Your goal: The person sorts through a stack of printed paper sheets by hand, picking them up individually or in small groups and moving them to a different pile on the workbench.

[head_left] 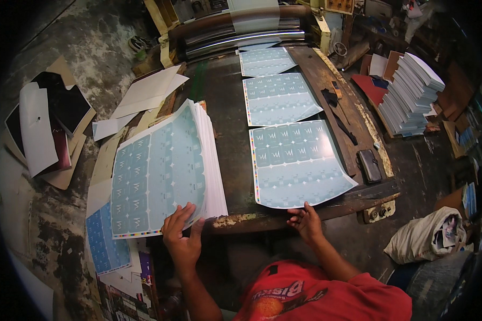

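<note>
My left hand (182, 235) is at the near corner of a tall stack of paper, its fingers over the edge of the top printed sheet (158, 171) and its thumb beside the raised corner. That sheet is pale blue-green with rows of repeated panels, and its right side curls up. My right hand (306, 223) is palm up by the near edge of another printed sheet (300, 166) on the dark table, fingers loosely bent and apart. The index fingertip meets the paper's edge. Beyond it lie two similar sheets (278, 96), in a line toward the rollers.
A machine with metal rollers (246, 40) spans the table's far end. A dark pouch (369, 166) and black strap (345, 125) lie along the right side. Paper stacks (412, 96) stand at right, above a white sack (426, 238). Loose boards (48, 123) lie at left.
</note>
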`<move>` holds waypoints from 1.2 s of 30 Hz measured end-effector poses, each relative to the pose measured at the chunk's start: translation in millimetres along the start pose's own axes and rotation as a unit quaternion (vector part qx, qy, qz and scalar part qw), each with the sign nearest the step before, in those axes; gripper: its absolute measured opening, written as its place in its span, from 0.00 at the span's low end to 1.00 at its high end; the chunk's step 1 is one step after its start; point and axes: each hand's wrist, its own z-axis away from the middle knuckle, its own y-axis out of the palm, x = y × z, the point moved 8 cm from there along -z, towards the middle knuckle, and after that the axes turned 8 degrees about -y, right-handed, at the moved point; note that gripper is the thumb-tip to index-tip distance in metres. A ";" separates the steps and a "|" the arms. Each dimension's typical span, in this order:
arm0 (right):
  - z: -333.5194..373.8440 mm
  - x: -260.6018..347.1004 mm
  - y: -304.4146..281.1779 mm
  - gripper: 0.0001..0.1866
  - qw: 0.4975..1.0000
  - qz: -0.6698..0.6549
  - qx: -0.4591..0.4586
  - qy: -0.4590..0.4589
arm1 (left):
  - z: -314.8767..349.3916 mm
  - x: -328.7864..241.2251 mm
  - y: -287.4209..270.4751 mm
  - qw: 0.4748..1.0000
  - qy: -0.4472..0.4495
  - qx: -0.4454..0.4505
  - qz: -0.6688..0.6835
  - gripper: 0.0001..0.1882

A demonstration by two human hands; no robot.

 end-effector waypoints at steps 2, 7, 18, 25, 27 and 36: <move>1.2 1.0 5.7 0.31 1.000 0.009 0.014 -0.021 | 0.4 1.1 0.1 1.000 0.000 0.000 0.004 0.18; 17.8 11.3 20.3 0.34 0.997 0.032 -0.022 -0.068 | 1.5 2.2 0.1 0.999 -0.042 -0.019 0.024 0.16; 29.1 35.6 60.8 0.33 0.990 0.025 0.136 -0.029 | 10.3 14.2 -10.6 0.904 -0.124 -0.180 0.367 0.22; 55.3 66.7 107.0 0.37 0.960 0.002 0.278 -0.033 | 25.4 -36.5 -6.1 0.980 0.091 -0.023 0.178 0.05; 68.4 80.9 120.2 0.40 0.948 -0.022 0.316 -0.033 | 29.6 -54.9 4.8 0.970 0.150 0.065 0.180 0.06; 77.0 78.8 21.9 0.27 0.988 0.067 0.131 0.053 | 64.3 -61.0 85.1 0.907 0.125 0.317 0.248 0.10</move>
